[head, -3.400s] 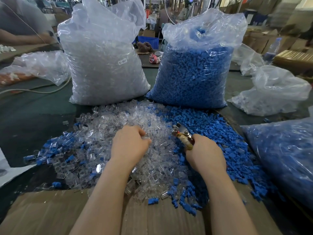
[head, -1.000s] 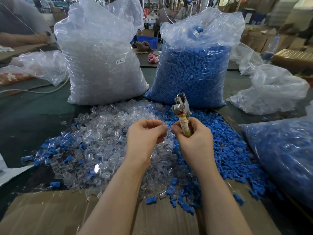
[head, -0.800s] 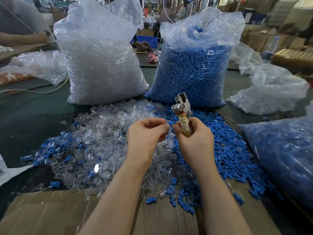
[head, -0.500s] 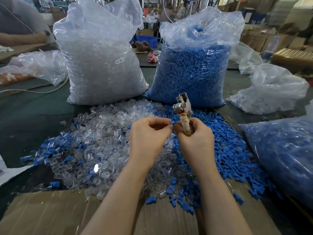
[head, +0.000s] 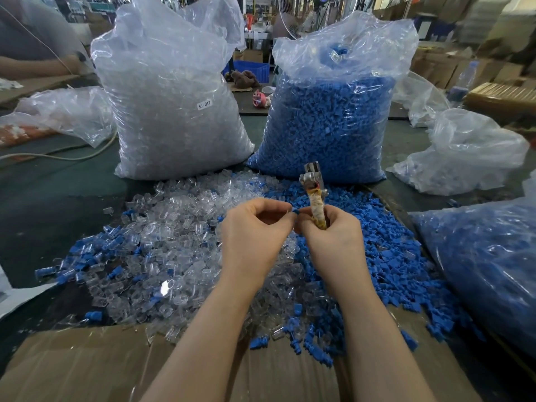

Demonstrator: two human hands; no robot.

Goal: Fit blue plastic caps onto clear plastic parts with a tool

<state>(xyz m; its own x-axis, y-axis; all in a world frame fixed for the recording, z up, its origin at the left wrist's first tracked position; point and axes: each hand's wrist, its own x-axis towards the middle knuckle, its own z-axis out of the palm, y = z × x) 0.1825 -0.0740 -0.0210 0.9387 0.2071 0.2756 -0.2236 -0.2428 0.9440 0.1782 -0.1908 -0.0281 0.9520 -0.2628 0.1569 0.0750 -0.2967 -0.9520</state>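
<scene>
My left hand [head: 255, 230] is raised above the heap with its fingertips pinching a small piece; a bit of blue cap [head: 295, 211] shows at the tips. My right hand [head: 330, 236] grips the cloth-wrapped handle of a metal plier-like tool [head: 312, 181], whose head points up. The two hands' fingertips meet beside the handle. Below them lies a heap of loose clear plastic parts [head: 179, 227], and a spread of loose blue caps [head: 385, 256] lies to its right.
A tall bag of clear parts [head: 174, 105] and a tall bag of blue caps [head: 327, 117] stand behind the heaps. Another bag holding blue pieces [head: 490, 271] lies at the right, crumpled bags [head: 464, 158] beyond it. Brown cardboard [head: 87, 369] covers the near edge. A person's arm [head: 34, 65] rests far left.
Both hands rose from the heap, the tool swinging upright. Over the last second my left hand closed in until its fingertips met my right hand's, and a blue cap now shows there.
</scene>
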